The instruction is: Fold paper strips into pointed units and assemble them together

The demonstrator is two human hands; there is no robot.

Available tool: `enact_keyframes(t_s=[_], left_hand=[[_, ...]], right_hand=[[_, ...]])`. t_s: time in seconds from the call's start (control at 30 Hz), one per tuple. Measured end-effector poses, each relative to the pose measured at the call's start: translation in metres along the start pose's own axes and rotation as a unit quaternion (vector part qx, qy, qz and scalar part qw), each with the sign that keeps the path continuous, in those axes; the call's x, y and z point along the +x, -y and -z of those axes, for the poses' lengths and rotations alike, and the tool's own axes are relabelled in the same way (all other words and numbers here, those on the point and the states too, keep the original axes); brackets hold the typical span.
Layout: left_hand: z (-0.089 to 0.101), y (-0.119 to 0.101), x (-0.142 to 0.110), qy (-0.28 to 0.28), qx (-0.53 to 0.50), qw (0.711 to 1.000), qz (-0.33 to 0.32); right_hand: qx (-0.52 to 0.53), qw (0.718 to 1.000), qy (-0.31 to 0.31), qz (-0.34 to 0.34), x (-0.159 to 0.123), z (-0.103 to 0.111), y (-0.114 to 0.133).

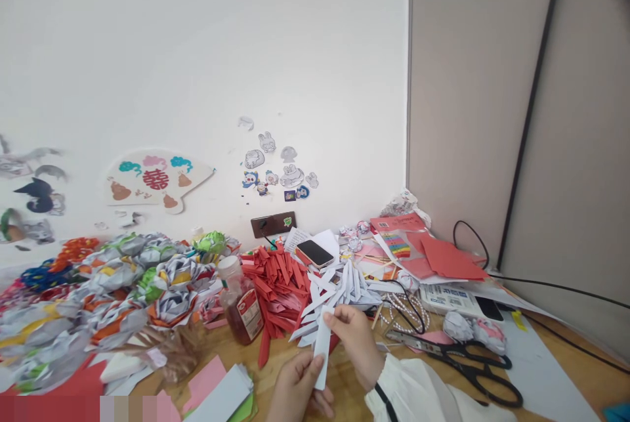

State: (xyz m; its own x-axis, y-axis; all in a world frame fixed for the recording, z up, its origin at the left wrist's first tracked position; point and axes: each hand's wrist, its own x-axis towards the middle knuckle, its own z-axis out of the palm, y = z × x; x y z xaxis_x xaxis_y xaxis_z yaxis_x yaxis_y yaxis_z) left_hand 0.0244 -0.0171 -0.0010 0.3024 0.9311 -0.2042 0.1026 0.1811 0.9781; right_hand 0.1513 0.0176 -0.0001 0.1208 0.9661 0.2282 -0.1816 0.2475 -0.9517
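A narrow white paper strip (pixel 323 348) stands nearly upright between my two hands. My left hand (pixel 301 379) pinches its lower part between thumb and fingers. Near the top, my right hand (pixel 355 338) grips the strip's right edge. Just behind lies a heap of folded white paper pieces (pixel 352 284), and to its left a pile of folded red paper pieces (pixel 278 277). A stack of cut paper (pixel 224 396), white over pink and green, sits left of my left hand. Black-handled scissors (pixel 475 363) lie open to the right of my right hand.
A bottle of dark red liquid (pixel 242 310) stands left of the red pile. Crumpled paper flowers (pixel 132 277) crowd the left side. A phone (pixel 315 253) rests behind the heaps. Red paper sheets (pixel 450 258), a cable (pixel 551 284) and a beaded string (pixel 406 310) lie at right.
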Motion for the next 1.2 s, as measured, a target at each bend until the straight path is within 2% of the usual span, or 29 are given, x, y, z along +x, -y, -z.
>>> enact_keyframes(t_s=[0.17, 0.27, 0.33, 0.4, 0.6, 0.67, 0.8, 0.87, 0.93, 1.07, 1.13, 1.2], left_hand=[[-0.001, 0.0, 0.0, 0.002, -0.002, 1.0, -0.014], [0.002, 0.004, 0.003, -0.015, 0.007, 1.0, -0.026], [0.004, 0.007, 0.005, -0.024, 0.014, 0.999, -0.027], [0.004, 0.007, 0.005, -0.018, 0.022, 0.999, -0.028], [0.0, 0.002, 0.001, 0.022, 0.031, 0.999, -0.03], [0.0, 0.003, 0.0, 0.024, 0.038, 0.998, -0.038], [0.001, 0.01, 0.0, 0.023, 0.036, 0.999, -0.029], [0.002, 0.012, 0.001, 0.019, 0.023, 0.999, -0.023], [0.002, 0.012, 0.003, 0.017, 0.0, 0.999, -0.027], [0.003, 0.012, 0.006, 0.003, -0.038, 0.999, -0.037], [0.002, 0.012, 0.007, -0.009, -0.044, 0.998, -0.032], [0.003, 0.011, 0.006, -0.027, -0.033, 0.998, -0.037]], right_hand=[[0.057, 0.998, -0.002, -0.016, 0.0, 0.001, 0.007], [0.104, 0.991, 0.075, -0.038, -0.006, -0.003, 0.012], [0.096, 0.985, 0.131, -0.059, -0.01, -0.007, 0.013], [0.066, 0.984, 0.147, -0.074, -0.013, -0.009, 0.012], [0.042, 0.992, 0.082, -0.085, -0.004, 0.002, 0.012], [0.063, 0.993, 0.064, -0.076, 0.001, 0.007, 0.014], [0.125, 0.991, -0.013, -0.045, 0.01, 0.015, 0.015], [0.127, 0.991, -0.027, -0.039, 0.014, 0.018, 0.013], [0.103, 0.994, -0.006, -0.036, 0.015, 0.018, 0.01], [-0.015, 0.994, 0.103, 0.018, 0.009, 0.011, 0.003], [-0.11, 0.983, 0.128, 0.077, 0.004, 0.007, 0.002], [-0.206, 0.962, 0.127, 0.129, 0.0, 0.004, 0.003]])
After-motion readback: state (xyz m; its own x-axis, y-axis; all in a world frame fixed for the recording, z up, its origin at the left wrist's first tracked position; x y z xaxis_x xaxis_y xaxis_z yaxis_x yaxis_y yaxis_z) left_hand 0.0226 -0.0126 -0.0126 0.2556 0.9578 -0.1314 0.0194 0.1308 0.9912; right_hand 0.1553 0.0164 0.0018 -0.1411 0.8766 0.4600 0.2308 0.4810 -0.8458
